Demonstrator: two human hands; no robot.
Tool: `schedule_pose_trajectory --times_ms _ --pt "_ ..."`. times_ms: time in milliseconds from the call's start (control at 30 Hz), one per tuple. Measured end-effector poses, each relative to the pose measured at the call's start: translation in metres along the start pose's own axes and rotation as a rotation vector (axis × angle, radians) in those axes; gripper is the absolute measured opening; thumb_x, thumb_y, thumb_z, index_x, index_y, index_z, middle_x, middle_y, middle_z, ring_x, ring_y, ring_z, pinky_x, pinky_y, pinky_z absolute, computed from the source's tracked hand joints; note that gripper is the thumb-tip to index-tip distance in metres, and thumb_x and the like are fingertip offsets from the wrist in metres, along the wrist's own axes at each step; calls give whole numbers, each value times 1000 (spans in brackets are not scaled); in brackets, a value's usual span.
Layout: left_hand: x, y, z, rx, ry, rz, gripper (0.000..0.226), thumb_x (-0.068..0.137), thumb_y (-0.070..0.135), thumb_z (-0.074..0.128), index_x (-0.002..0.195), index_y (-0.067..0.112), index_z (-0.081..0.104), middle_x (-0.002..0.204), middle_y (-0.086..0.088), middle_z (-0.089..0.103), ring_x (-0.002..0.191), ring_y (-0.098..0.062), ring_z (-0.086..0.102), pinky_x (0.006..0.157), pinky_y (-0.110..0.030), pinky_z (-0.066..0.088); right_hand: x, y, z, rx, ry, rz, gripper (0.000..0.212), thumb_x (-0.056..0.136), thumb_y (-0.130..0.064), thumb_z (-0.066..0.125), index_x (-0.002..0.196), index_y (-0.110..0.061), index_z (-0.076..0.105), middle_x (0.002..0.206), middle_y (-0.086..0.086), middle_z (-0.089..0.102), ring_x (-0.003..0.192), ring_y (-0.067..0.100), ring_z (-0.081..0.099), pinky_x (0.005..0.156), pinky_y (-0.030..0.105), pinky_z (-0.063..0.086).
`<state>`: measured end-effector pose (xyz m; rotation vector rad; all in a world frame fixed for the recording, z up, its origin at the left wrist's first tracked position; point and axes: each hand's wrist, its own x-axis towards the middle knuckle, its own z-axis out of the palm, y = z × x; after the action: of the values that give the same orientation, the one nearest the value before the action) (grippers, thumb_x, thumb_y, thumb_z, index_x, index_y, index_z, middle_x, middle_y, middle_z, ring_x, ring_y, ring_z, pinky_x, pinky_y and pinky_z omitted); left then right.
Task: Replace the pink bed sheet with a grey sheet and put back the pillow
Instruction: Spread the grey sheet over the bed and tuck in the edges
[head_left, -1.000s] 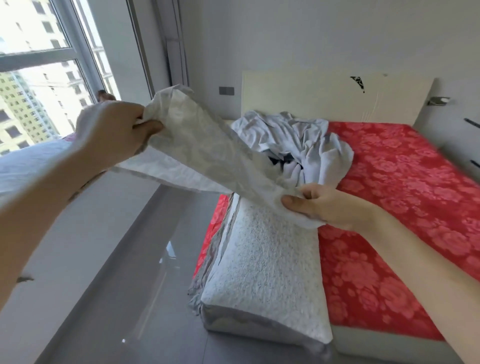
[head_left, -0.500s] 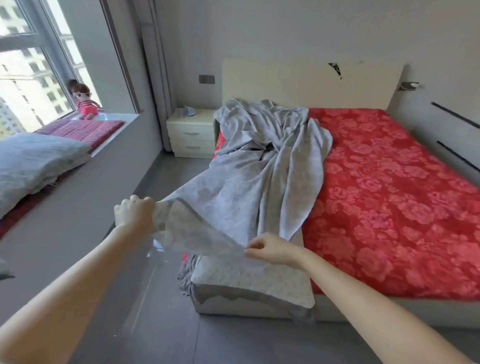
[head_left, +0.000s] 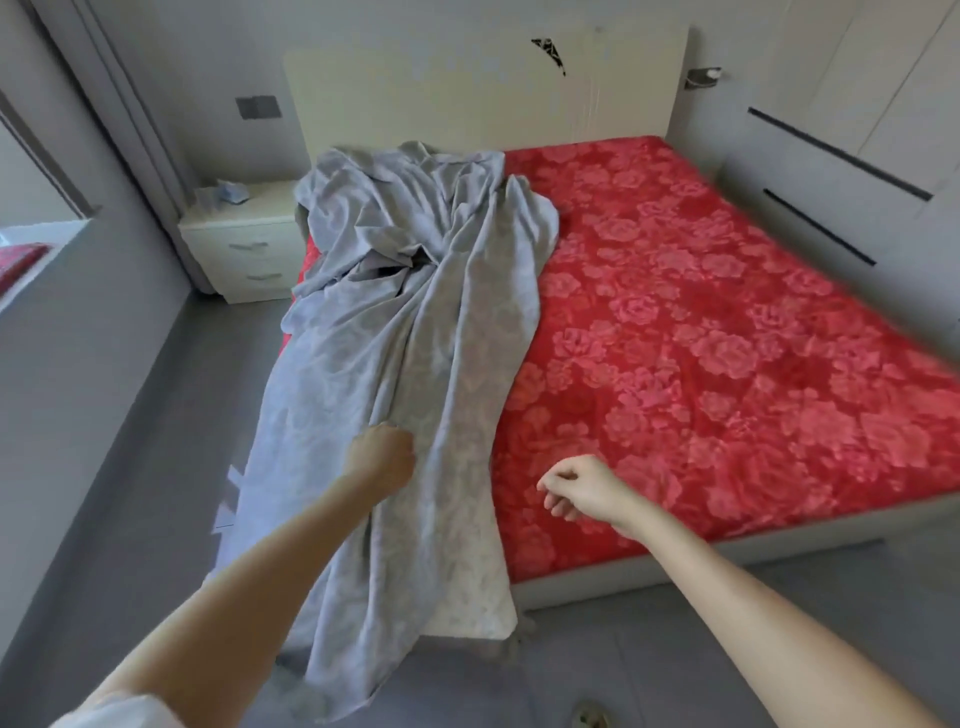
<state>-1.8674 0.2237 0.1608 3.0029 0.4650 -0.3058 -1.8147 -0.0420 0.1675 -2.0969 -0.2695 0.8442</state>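
Since the earlier frame the right hand (head_left: 582, 491) is no longer pinching the grey sheet (head_left: 415, 338) and is now hovering over the red floral bed cover (head_left: 701, 338), its fingers loosely curled around nothing. The left hand (head_left: 382, 457) is gripping a fold of the sheet, fingers clenched into the cloth. The sheet is lying bunched along the bed's left side, from the headboard (head_left: 441, 88) to the near edge, and is hanging down to the floor.

The sheet (head_left: 415, 322) is grey with faint pale swirls. The bed (head_left: 701, 338) under it is bright red with big pink roses. The headboard (head_left: 441, 88) and little drawers (head_left: 244, 249) are cream. The floor (head_left: 130, 457) is dark grey. My sleeve (head_left: 119, 713) is white.
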Motion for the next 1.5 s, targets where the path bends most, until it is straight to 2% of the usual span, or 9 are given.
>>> schedule_pose_trajectory --times_ms 267,433,633,867,1000,1200,1300,1400,1500 --pt "104 118 86 35 -113 -24 30 96 29 43 115 14 62 119 -9 55 111 -27 51 86 -33 43 60 74 -107 54 70 117 22 97 -11 47 91 -6 68 85 13 70 67 15 64 60 24 52" --pt "155 137 132 169 -176 -69 32 94 31 48 120 14 56 119 -8 51 112 -27 48 90 -34 42 105 107 -120 109 39 226 21 97 -12 47 86 -11 65 81 10 67 64 13 61 58 21 49" --pt "223 125 176 301 -294 -157 56 91 51 49 131 12 40 123 -11 47 111 -26 48 83 -34 47 162 135 -128 120 -4 352 21 98 -16 46 88 -16 65 83 5 68 69 12 63 60 20 49" --pt "258 113 186 398 -421 -105 30 92 15 47 121 11 44 112 -9 57 99 -21 57 65 -26 45 201 158 -141 180 23 453 21 97 -11 47 86 -12 65 82 10 68 65 15 61 54 18 46" --pt "262 106 188 383 -418 -139 34 93 22 52 122 9 45 109 -6 59 94 -18 60 58 -24 43 213 159 -141 241 19 485 22 97 -11 48 84 -11 65 79 9 67 65 15 60 57 24 47" --pt "258 124 198 511 -427 -171 34 91 15 49 123 7 42 111 -8 59 98 -19 59 71 -26 53 218 165 -149 226 -51 431 22 97 -14 49 83 -16 66 77 3 68 68 15 63 63 29 49" --pt "254 128 192 360 -406 -229 20 92 5 43 110 5 53 104 -11 63 94 -25 62 66 -30 50 214 174 -167 192 -72 402 21 98 -13 47 90 -11 66 78 5 67 67 14 61 59 24 48" --pt "244 146 172 -35 -277 -285 13 91 4 44 95 -1 56 94 -21 64 88 -38 61 63 -34 41 208 182 -188 207 -81 369 20 97 -11 46 92 -8 65 78 7 66 66 14 60 61 25 49" --pt "223 203 135 -301 -217 -249 9 87 7 51 82 4 57 86 -21 65 84 -37 60 60 -32 34 201 180 -211 228 -86 336 19 98 -15 46 100 -8 64 81 7 66 68 15 60 63 28 52"
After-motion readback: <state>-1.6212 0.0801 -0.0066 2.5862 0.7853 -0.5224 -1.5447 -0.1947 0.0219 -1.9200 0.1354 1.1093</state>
